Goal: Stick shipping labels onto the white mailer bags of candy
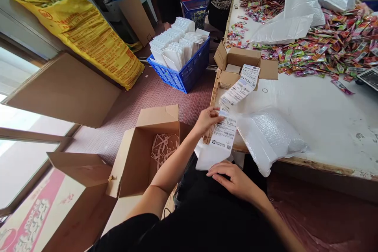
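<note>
Indoors, cluttered white table [325,114], reddish striped floor [153,86]

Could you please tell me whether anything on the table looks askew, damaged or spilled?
The white padded package lies askew, one end jutting over the near edge of the table. Dark marks on the tabletop look like scuffs or dirt. The small packets lie heaped loosely; whether they spilled, I cannot tell.

Your single view comes from the camera on your head, facing forward and steeply down past your hands [220,147] to the worktop [321,120].
</note>
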`<move>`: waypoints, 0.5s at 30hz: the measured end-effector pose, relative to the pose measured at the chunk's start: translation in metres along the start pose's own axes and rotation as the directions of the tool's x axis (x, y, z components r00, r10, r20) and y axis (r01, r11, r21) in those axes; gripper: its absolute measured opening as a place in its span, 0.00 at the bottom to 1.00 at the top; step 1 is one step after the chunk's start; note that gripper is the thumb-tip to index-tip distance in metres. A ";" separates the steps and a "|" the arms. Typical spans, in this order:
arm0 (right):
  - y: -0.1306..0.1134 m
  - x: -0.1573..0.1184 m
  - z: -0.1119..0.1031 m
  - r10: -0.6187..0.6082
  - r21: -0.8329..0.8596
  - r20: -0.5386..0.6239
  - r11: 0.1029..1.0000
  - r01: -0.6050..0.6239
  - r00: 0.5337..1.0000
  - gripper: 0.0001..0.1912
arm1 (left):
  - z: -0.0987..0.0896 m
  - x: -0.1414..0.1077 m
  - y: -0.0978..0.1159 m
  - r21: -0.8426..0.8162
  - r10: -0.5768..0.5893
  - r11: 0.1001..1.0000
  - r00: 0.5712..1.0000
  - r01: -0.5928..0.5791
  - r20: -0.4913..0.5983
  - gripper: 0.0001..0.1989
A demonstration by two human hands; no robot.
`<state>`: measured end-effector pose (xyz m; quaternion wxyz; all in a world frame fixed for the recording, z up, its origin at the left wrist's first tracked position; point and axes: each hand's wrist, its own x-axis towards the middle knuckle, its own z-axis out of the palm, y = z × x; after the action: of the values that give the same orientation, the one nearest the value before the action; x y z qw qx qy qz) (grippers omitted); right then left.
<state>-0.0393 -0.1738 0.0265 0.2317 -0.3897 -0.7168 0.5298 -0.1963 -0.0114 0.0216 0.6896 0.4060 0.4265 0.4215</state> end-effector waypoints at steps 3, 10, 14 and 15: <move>0.000 0.006 -0.012 0.044 -0.023 -0.268 0.998 -0.052 0.963 0.13 | -0.002 -0.014 0.018 -0.045 0.195 0.979 0.977 -0.199 -0.084 0.18; -0.012 0.027 -0.043 -0.263 -0.288 -0.802 0.957 0.039 0.536 0.28 | 0.026 -0.064 0.026 0.069 0.156 0.982 0.964 -0.175 0.216 0.14; -0.014 0.023 -0.048 -0.445 -0.534 -0.713 0.846 -0.008 0.542 0.20 | 0.024 -0.067 0.021 0.087 0.096 0.988 0.943 -0.130 0.318 0.13; -0.014 0.020 -0.048 -0.451 -0.548 -0.709 0.836 -0.020 0.541 0.21 | 0.023 -0.066 0.020 0.101 0.093 0.986 0.937 -0.134 0.338 0.12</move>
<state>-0.0198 -0.1317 0.0535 0.4937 -0.5390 -0.6805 0.0522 -0.1983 -0.0705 0.0635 0.7000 0.5365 0.3051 0.3591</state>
